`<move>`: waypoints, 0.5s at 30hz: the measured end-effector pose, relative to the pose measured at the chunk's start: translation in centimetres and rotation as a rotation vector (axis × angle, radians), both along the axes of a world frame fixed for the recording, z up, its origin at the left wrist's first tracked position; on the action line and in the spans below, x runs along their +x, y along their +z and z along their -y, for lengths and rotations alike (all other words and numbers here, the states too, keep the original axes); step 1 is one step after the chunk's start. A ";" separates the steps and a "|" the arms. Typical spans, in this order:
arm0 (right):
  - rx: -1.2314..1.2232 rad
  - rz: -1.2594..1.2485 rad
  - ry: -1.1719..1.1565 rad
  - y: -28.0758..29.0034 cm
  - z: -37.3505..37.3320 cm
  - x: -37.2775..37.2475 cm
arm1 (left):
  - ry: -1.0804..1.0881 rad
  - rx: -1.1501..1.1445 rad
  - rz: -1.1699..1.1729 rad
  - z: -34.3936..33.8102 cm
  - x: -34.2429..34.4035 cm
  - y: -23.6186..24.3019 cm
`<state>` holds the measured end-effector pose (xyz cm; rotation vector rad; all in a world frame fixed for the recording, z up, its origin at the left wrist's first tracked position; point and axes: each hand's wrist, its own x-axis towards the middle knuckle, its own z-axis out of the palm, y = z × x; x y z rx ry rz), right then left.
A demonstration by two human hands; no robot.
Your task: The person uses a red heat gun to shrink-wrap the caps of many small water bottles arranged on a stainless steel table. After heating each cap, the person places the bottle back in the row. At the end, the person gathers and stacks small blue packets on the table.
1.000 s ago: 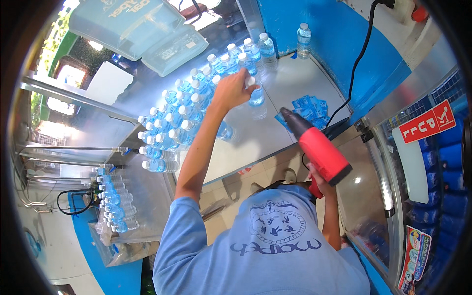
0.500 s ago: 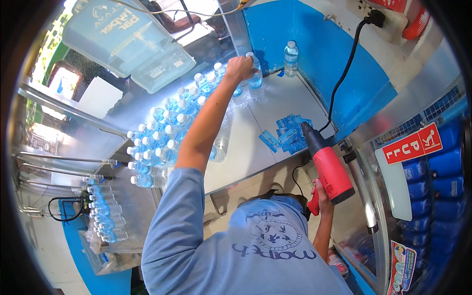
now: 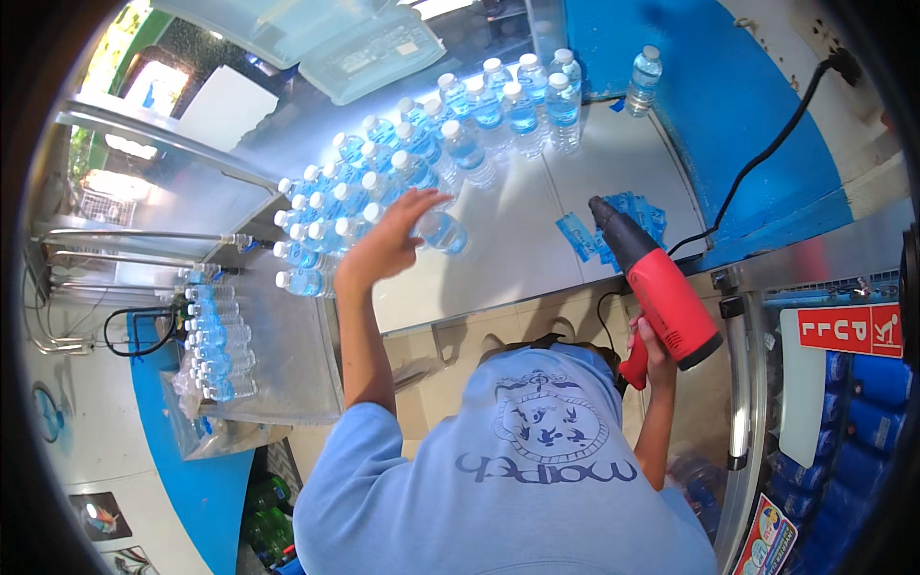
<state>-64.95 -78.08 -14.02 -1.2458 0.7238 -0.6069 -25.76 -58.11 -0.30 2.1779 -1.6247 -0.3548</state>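
Head view from above: one person in a blue shirt (image 3: 517,470) works at one pale desk (image 3: 508,240) with two bare hands. I see the left grip (image 3: 385,244) loose, with its fingers spread out and not closed around anything. Just under it, at the front of the crowd, is one clear water bottle (image 3: 445,234); the hand hides its top, so I cannot tell if they touch.

The right grip (image 3: 654,350) is wrapped around the handle of one red heat gun (image 3: 671,297). Its black nose points away from the person, over one messy heap of blue labels (image 3: 652,218). At least five labels are in the heap, but they lie on top of each other, so I can't count them all.

The main crowd of bottles (image 3: 383,158) fills the back and left of the desk. There are more than two dozen, with white caps and blue labels, packed too close to count exactly. One lone bottle (image 3: 644,81) stands apart in the far right corner.

At the left, at least seven more bottles (image 3: 222,335) sit in a bunch on a metal ledge (image 3: 292,374). One black cord (image 3: 767,158) hangs from one plug (image 3: 843,65) on the wall.
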 end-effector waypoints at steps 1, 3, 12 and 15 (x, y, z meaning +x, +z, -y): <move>0.047 0.023 0.038 0.1 -0.1 0.4 | 0.041 0.077 0.073 -0.9 -0.7 -1.2; 0.129 0.057 0.088 0.1 -0.3 1.3 | 0.078 -0.038 0.015 -1.4 -1.0 -2.9; 0.233 0.058 0.345 -1.4 -2.4 3.9 | 0.319 -0.277 -0.124 -2.6 -1.2 -8.0; 0.303 0.089 0.390 -1.6 -2.8 4.1 | 0.390 -0.331 -0.404 -2.8 -2.2 -10.4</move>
